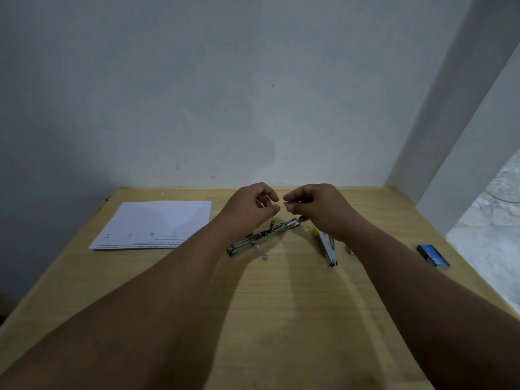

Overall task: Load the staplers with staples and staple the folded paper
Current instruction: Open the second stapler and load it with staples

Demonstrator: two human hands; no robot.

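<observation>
Two hands up over the open stapler: right hand fingers pinched on a tiny staple strip, left hand fingers loosely curled, holding nothing I can see. Strip could crumble or drop if fumbled; folded paper sits far left on the table.

A light wooden table fills the lower view; a grey-white wall rises directly behind the table's far edge (marked with a few small dark specks); a white pillar stands off the table's far right corner; pale marbled floor shows beyond the table's right edge.
</observation>
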